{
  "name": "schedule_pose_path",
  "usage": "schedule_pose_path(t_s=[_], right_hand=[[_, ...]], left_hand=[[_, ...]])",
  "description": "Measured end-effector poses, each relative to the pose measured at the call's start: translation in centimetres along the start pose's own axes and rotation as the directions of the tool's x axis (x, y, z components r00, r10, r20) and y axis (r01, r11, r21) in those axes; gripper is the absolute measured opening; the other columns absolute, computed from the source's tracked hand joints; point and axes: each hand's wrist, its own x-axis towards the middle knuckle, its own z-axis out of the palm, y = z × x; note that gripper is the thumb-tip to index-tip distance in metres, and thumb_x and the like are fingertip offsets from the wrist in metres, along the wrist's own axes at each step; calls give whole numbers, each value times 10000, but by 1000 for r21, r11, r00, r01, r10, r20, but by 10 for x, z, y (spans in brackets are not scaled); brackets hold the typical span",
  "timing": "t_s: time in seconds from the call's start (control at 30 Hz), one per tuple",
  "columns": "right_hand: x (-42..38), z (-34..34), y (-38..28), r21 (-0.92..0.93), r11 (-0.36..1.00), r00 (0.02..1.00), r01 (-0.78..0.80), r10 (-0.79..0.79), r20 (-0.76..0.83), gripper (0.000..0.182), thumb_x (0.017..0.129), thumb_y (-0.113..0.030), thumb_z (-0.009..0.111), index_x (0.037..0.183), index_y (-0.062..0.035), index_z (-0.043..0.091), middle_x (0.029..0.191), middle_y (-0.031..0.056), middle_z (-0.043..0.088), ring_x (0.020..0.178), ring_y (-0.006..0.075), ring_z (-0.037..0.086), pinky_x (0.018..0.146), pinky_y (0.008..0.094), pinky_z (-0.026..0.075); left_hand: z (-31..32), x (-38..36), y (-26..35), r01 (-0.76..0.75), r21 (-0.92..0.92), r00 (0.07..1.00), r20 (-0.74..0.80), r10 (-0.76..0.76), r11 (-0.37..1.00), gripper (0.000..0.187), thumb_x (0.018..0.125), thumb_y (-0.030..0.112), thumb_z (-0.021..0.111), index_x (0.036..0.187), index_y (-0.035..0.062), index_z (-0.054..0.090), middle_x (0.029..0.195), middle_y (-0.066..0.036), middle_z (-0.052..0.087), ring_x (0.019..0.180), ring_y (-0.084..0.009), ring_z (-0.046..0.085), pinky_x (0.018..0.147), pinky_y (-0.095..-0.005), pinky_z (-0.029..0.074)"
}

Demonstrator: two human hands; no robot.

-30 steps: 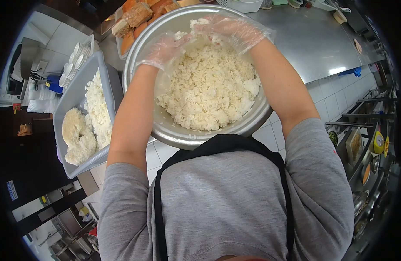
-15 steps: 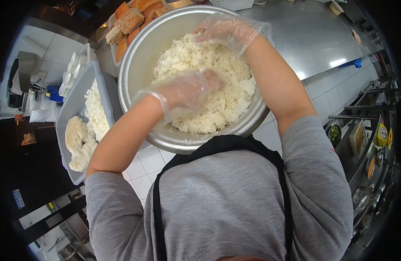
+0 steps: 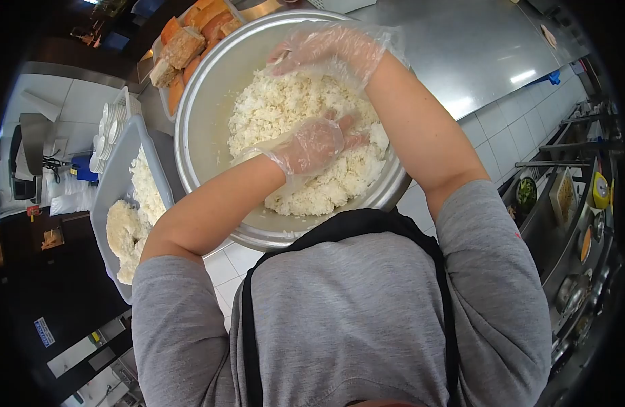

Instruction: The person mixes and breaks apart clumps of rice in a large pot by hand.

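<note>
A large round metal pot (image 3: 203, 146) holds a heap of cooked white rice (image 3: 285, 102). My left hand (image 3: 316, 146), in a clear plastic glove, lies palm down on the middle of the heap, its fingers spread and touching the rice. Over the far side of the pot is my right hand (image 3: 319, 54), gloved in the same way. Its fingers are apart and loosely curved at the far edge of the rice, with nothing visible in them.
Left of the pot, a grey plastic tub (image 3: 109, 173) contains more white rice (image 3: 126, 234). Behind it stand stacked white dishes (image 3: 106, 132). A tray of orange-brown chunks (image 3: 184, 47) sits at the upper left. A steel counter (image 3: 448, 47) extends to the right.
My left hand has moved right across the rice, and its fingers are now spread. My right hand appears farther left along the far side. The whole view has shifted slightly.
</note>
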Motion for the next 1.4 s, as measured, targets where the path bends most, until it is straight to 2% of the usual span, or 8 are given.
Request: schedule_pose_path(t_s=[0.33,0.4,0.43,0.53,1.0,1.2,1.27,1.4], right_hand=[[-12,1,-22,-126,992,996,-25,35,80,639,792,-578,638,1298,-193,576,1292,123,578,1219,283,508,1041,422,373],[-8,-7,-6,-118,991,996,-62,69,54,637,784,-558,659,1288,-176,585,1282,121,584,1197,274,524,1025,411,388],[-3,-8,6,-51,996,997,-77,78,16,640,772,-539,681,1278,-158,590,1265,118,593,1169,262,538,1005,402,401],[-3,-11,17,0,996,995,-88,88,-41,641,761,-506,707,1267,-130,594,1234,114,606,1123,245,557,973,389,420],[-6,-4,4,108,987,987,-122,132,-90,575,785,-499,685,1228,-138,624,1144,124,635,1113,240,565,979,402,408],[-13,-4,-4,330,944,968,-6,88,-234,563,772,-570,674,1116,-125,690,827,61,611,917,205,582,871,386,433],[-13,-11,-10,-14,991,972,-136,131,-195,583,782,-591,648,1124,-120,685,891,80,647,910,209,598,875,384,448],[-6,-10,0,-112,989,982,-94,74,-174,580,803,-583,627,1141,-115,675,994,92,675,943,211,608,894,378,457]], left_hand=[[10,8,-7,116,-168,986,-101,-134,979,809,597,-6,665,1356,167,445,1223,-149,482,1131,-350,521,902,-412,510],[2,17,-11,332,-324,934,-21,-358,886,758,624,7,685,1335,114,446,1241,-179,499,1091,-360,563,916,-400,508],[11,14,-17,215,-359,913,-255,-317,908,717,657,37,707,1324,96,452,1215,-197,547,1076,-365,588,932,-395,502],[4,9,-38,282,-347,874,-292,-389,895,679,684,68,731,1311,111,473,1177,-209,593,1099,-358,586,937,-405,491],[-52,-42,-67,683,-77,727,-26,-686,727,598,784,379,691,1290,117,509,1142,-218,593,1125,-340,554,945,-450,451],[-68,-34,-40,398,51,917,-6,-398,916,677,702,286,769,1298,104,505,1255,-191,532,1209,-357,482,990,-450,426],[-65,-12,-28,334,22,941,-71,-331,942,688,687,254,775,1301,104,505,1263,-182,525,1222,-350,470,1004,-443,415],[-23,20,-28,176,115,983,-72,-169,978,554,796,198,636,1332,157,500,1240,-130,551,1184,-302,509,1006,-413,417]])
